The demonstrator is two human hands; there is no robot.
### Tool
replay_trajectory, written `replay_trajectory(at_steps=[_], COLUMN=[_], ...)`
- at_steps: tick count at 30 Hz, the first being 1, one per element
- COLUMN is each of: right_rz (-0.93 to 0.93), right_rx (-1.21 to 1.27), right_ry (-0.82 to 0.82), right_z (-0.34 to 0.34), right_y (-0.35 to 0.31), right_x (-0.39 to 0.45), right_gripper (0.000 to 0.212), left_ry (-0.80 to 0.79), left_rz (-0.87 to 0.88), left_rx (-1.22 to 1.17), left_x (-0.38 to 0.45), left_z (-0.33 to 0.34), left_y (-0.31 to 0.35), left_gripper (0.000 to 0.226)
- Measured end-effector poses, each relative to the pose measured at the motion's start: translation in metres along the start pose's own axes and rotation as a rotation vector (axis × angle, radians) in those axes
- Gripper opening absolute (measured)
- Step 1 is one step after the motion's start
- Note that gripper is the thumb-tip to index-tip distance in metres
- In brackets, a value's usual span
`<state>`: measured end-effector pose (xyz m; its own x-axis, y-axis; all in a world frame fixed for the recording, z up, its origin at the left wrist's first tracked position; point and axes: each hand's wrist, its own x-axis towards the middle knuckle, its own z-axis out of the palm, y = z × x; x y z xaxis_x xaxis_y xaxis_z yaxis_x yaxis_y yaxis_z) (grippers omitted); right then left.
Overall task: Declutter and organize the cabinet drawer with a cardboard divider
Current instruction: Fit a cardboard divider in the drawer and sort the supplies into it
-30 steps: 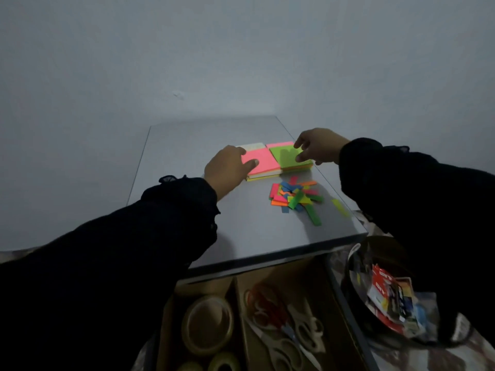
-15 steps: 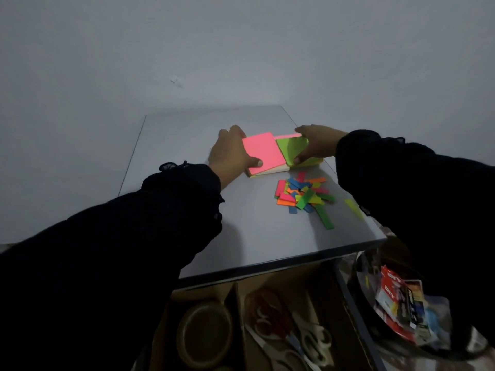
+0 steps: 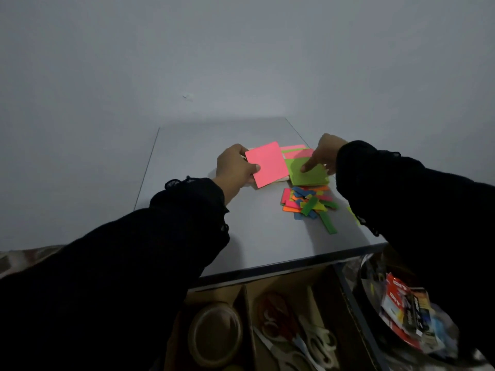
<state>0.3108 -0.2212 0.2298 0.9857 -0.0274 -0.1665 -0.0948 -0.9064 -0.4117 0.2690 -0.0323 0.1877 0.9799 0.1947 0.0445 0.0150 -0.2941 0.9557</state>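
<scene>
Two hands work over the grey bench [image 3: 241,236] near the centre of the frame, both in black sleeves. The left hand [image 3: 235,167] grips one pink sticky-note pad [image 3: 267,164], thumb on its top face near the left edge and fingers curled behind, the pad tilted up off the surface with a pale pad edge just under it. Just right of it, the right hand [image 3: 325,153] presses one extended finger down on one green sticky-note pad [image 3: 308,174], the other fingers loosely curled and holding nothing. Behind these two, at least one more pink pad [image 3: 296,151] lies flat, partly covered; a green stripe runs across it, and whether that is another pad cannot be told. Below the green pad sits one loose heap of small coloured sticky flags [image 3: 308,202] in pink, orange, blue, green and yellow, too many and too overlapped to count, with one long green flag [image 3: 329,224] sticking out at its lower edge. At the bottom of the frame the open drawer [image 3: 345,303] shows a cardboard divider [image 3: 247,311] standing between compartments: one tape roll [image 3: 217,334] lies left of it, and scissors [image 3: 294,336], at least two pairs, lie right of it. At the lower right one dark round container [image 3: 375,314] holds red packets [image 3: 401,311].
</scene>
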Motion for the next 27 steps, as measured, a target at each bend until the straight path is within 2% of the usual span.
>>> replay_trajectory(at_steps=[6, 8, 10, 13, 17, 22, 27], right_rz=[0.053, 0.053, 0.030, -0.035, -0.121, -0.130, -0.146], right_rx=[0.124, 0.026, -0.012, 0.126, 0.305, 0.443, 0.463], right_ry=[-0.052, 0.009, 0.132, 0.210, 0.254, 0.158, 0.036], right_z=[0.001, -0.001, -0.004, -0.010, -0.017, -0.026, -0.030], right_y=[0.011, 0.008, 0.006, 0.006, 0.003, 0.007, 0.021], right_x=[-0.001, -0.002, -0.002, 0.001, -0.014, -0.069, -0.138], right_gripper=[0.036, 0.041, 0.035, 0.047, 0.036, 0.017, 0.013], left_ry=[0.012, 0.020, 0.026, 0.034, 0.027, -0.032, -0.151], left_rz=[0.010, 0.022, 0.044, 0.084, 0.125, 0.089, -0.001], left_rx=[-0.003, 0.006, 0.015, 0.004, -0.030, -0.052, -0.087], left_x=[0.000, -0.001, -0.001, -0.002, -0.017, -0.056, -0.120], left_z=[0.002, 0.003, 0.003, 0.001, -0.010, -0.032, -0.053], left_y=[-0.004, -0.005, -0.005, 0.000, 0.016, 0.031, 0.037], left_gripper=[0.034, 0.029, 0.027, 0.031, 0.024, 0.028, 0.021])
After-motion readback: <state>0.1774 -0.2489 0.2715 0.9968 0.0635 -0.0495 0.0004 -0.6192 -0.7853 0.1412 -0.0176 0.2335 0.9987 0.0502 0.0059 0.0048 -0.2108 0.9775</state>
